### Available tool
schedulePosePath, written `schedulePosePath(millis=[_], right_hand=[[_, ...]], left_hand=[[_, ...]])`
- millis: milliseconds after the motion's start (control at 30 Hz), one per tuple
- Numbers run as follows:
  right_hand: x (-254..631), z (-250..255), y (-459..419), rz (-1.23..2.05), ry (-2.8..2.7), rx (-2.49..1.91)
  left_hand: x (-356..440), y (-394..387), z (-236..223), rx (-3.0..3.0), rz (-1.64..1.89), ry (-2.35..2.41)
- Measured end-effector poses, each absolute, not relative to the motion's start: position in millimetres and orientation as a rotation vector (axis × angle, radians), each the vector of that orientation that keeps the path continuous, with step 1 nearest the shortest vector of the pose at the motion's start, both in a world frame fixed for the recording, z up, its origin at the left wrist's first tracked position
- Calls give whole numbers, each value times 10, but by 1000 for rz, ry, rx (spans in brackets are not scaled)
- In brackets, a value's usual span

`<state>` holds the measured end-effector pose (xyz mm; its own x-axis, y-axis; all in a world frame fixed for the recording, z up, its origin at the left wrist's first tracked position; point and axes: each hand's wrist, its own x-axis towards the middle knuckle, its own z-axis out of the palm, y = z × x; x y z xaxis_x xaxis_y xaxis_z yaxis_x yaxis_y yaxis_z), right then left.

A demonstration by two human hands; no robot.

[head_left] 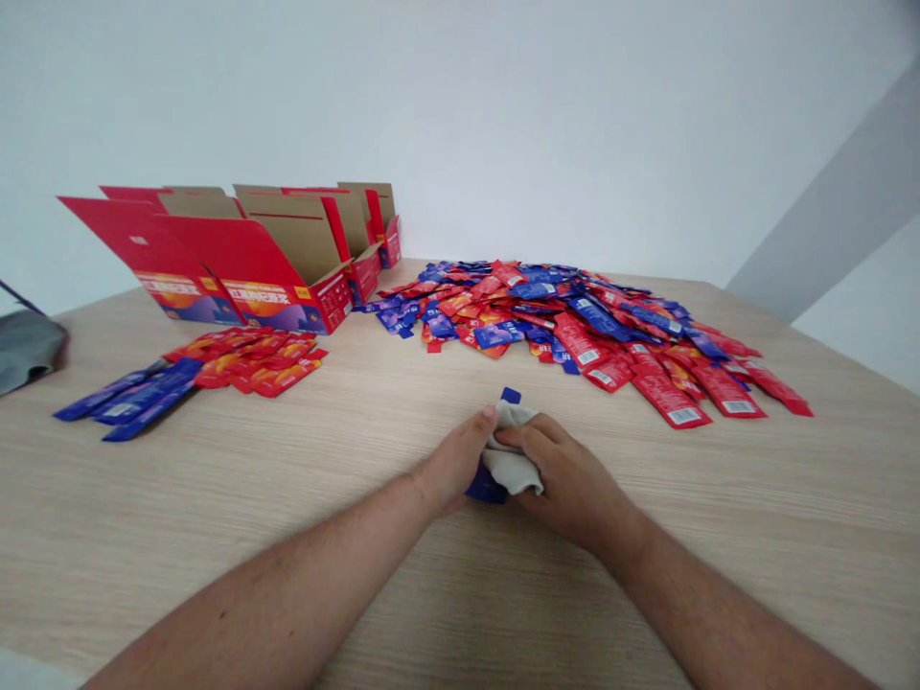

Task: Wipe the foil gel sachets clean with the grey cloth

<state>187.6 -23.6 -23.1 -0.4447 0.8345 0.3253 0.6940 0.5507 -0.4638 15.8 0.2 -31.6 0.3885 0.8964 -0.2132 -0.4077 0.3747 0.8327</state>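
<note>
- A blue packet (pixel 487 487) lies between both hands' fingers, its end poking past the fingertips, partly wrapped in a white cloth (pixel 512 462).
- The left hand (pixel 456 463) and right hand (pixel 567 482) are closed, gripping both.
- Ahead of the fingers: a heap of red and blue packets (pixel 567 326) on a wooden table (pixel 359 594).
- Ahead-left of the fingers: loose rows of red packets (pixel 251 362), blue packets (pixel 133 400) and open red cardboard boxes (pixel 244 268).

Red carton (pixel 251 278) lettering and sachet (pixel 665 398) barcodes unreadable

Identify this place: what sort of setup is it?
Probably a small packing workspace: a loose heap of red and blue sachets, a smaller sorted group of sachets, and open printed red cartons, all on a wood-laminate table.
</note>
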Motion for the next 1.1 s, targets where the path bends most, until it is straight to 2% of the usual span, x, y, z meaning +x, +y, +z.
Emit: schedulePosePath(millis=[167, 333, 1100], right_hand=[[1875, -221, -234, 319, -2147, -1331], [1855, -205, -255, 365, -2280, -1242], [1867, -187, -263, 296, -2179, -1337]], left_hand=[[151, 13, -344, 675, 853, 776], [139, 10, -369, 776, 950, 745], [155, 3, -281, 655, 863, 813]])
